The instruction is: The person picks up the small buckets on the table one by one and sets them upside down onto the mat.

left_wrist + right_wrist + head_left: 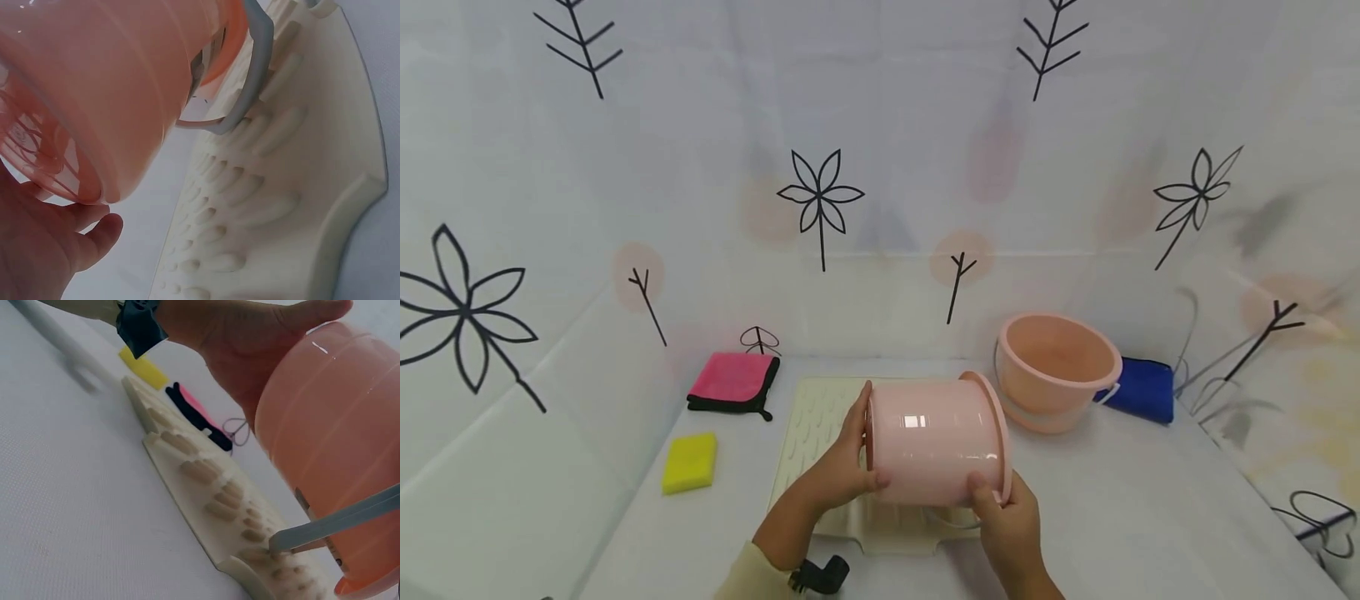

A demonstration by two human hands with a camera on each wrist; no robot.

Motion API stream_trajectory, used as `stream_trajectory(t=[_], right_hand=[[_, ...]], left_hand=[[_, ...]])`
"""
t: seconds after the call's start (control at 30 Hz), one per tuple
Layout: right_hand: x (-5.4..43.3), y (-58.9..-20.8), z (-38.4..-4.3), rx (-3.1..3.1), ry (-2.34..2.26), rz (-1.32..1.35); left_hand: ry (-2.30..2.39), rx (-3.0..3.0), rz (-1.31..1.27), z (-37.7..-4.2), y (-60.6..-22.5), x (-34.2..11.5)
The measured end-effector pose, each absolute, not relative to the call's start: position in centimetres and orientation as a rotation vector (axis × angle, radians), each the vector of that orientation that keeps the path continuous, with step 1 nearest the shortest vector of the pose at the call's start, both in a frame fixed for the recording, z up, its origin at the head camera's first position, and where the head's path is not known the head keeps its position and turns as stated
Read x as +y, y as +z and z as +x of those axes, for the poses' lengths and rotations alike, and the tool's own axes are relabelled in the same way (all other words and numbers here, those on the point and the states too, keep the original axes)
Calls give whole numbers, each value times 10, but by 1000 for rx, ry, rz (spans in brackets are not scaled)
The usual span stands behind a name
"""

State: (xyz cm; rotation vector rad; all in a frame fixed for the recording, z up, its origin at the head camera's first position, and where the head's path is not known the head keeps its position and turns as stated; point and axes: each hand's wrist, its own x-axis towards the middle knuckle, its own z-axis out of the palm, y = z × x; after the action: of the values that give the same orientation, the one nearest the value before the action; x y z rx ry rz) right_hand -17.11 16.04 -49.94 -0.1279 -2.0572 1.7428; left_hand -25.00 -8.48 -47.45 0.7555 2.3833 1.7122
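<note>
A glossy pink bucket [932,446] lies on its side in the air, its rim to the right and its base to the left. My left hand [838,467] grips the base end, thumb on the near side. At the rim, my right hand [1011,525] holds on with its thumb over the wall. Beneath the bucket is a cream washboard [801,433] with rows of raised ridges. The bucket's grey handle [259,59] hangs down close to the washboard in the left wrist view; whether they touch, I cannot tell. The right wrist view shows the left hand [244,356] against the base.
A second, peach bucket [1045,400] stands upright at the back right, before a folded blue cloth [1146,392]. To the left lie a pink cloth with black edging [730,379] and a yellow sponge [689,463]. A patterned white sheet [880,108] hangs behind the table.
</note>
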Motion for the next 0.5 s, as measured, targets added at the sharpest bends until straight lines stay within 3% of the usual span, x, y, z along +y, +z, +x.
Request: stream_trajectory(t=[0.5], right_hand=[[164, -497, -172, -2157, 1691, -119]], left_hand=[[1774, 2383, 677, -244, -478, -82]])
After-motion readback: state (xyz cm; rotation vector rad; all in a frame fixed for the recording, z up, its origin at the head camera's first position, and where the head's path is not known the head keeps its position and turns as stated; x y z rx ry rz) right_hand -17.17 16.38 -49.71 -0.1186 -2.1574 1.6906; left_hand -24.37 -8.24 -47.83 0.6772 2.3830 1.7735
